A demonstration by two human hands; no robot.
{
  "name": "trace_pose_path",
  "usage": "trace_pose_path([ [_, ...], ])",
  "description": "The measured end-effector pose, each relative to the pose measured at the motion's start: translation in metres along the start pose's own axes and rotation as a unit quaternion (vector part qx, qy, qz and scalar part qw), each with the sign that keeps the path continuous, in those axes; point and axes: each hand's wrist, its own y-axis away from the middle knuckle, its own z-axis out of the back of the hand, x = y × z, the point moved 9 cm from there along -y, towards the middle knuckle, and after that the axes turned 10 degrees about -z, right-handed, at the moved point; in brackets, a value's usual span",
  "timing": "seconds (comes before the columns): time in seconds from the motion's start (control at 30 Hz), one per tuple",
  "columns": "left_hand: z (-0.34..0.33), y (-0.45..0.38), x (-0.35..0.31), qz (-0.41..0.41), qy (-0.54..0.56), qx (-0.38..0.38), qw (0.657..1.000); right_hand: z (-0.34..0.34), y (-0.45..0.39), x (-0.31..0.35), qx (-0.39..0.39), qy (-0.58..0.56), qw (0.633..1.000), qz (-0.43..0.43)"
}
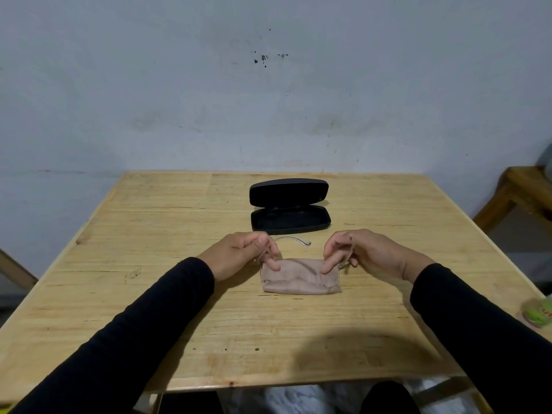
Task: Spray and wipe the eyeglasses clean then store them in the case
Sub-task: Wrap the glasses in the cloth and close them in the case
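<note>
Clear-framed eyeglasses [294,239] are held just above a folded beige cloth [300,277] in the middle of the wooden table [149,249]. My left hand [240,255] pinches the left end of the frame. My right hand [361,252] pinches the right end, and its fingertips touch the cloth. One transparent temple arm sticks out behind, toward the case. The lenses are hard to make out against the cloth. A black hard eyeglass case [289,206] lies open just behind the hands, its lid tilted up and its inside showing nothing.
A green and pink round object [537,312] sits at the table's right edge, partly cut off. A wooden stool [516,192] stands to the right beyond the table. A grey wall rises directly behind the table.
</note>
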Motion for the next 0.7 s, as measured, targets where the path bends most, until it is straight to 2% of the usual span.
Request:
trace_pose_path([
  [0.17, 0.002, 0.004, -0.004, -0.007, -0.037, -0.023, 0.999, -0.001, 0.001, -0.001, -0.033, 0.027, 0.999, -0.002],
  [0.3, 0.014, 0.009, -0.016, -0.043, 0.009, -0.093, 0.995, 0.019, 0.015, 0.000, -0.087, -0.104, 0.990, 0.044],
  [0.43, 0.025, 0.020, -0.010, -0.050, 0.024, -0.136, 0.989, 0.032, 0.034, -0.018, -0.101, -0.139, 0.985, 0.037],
  [0.7, 0.021, 0.023, -0.005, -0.049, -0.046, -0.136, 0.988, 0.016, 0.038, -0.013, -0.152, -0.067, 0.984, 0.065],
])
